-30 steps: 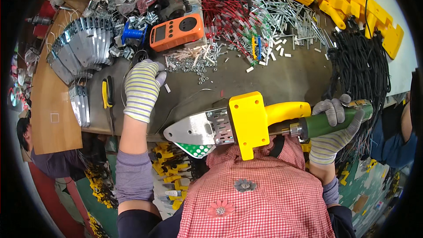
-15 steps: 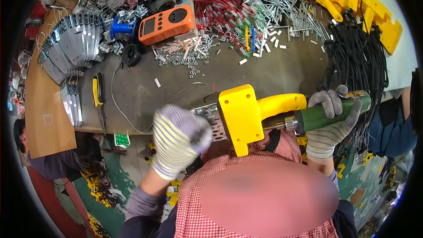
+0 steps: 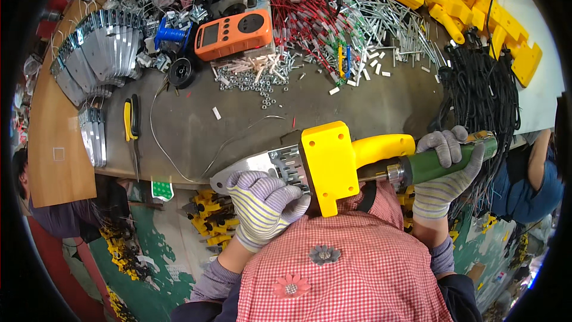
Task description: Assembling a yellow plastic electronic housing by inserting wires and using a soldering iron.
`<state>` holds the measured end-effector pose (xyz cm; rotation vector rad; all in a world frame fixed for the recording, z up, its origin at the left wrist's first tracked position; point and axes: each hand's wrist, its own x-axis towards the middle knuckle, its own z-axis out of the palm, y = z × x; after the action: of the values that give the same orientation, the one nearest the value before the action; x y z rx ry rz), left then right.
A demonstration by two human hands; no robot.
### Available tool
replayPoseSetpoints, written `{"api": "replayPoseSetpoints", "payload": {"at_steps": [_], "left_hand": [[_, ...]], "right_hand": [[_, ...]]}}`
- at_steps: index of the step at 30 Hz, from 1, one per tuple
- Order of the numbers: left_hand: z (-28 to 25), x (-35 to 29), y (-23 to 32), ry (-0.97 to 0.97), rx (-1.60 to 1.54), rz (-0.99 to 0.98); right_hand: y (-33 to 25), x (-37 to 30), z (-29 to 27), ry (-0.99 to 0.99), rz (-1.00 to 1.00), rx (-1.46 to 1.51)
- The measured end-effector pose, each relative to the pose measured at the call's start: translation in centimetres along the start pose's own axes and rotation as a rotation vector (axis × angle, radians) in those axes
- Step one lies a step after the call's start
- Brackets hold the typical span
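A worker in striped gloves tends a yellow plastic housing (image 3: 330,167) fitted with a pointed metal plate (image 3: 247,164) at the near edge of a crowded table (image 3: 381,101), just in front of a red checked apron (image 3: 357,262). The right hand (image 3: 444,176) wraps its fingers closely around a green power driver (image 3: 420,167), its shaft aimed left at the housing beneath the yellow handle (image 3: 384,147). The left hand (image 3: 262,206) is at the plate's lower edge, fingers curled and thumb drawn in; whether they grip the plate or some small part cannot be told. Beyond lie an orange meter (image 3: 233,36), a blue spool (image 3: 171,34), loose nuts (image 3: 264,87) and red wires (image 3: 292,9). Pliers (image 3: 131,118) with yellow and black handles rest at left; bundled black cables (image 3: 482,86) lie at right, below piled yellow housings (image 3: 456,6).
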<state>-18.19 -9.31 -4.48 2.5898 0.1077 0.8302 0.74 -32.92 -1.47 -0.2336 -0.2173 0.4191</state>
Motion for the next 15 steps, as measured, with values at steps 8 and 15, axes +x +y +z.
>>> {"api": "replayPoseSetpoints", "payload": {"at_steps": [8,15], "left_hand": [[-0.46,0.58,-0.02,-0.029,-0.064,-0.003],[-0.61,0.34,-0.33,-0.077,-0.062,0.034]], "right_hand": [[-0.23,-0.11,0.13,0.038,0.0,-0.008],[-0.17,-0.22,0.04,0.067,0.01,0.02]]}}
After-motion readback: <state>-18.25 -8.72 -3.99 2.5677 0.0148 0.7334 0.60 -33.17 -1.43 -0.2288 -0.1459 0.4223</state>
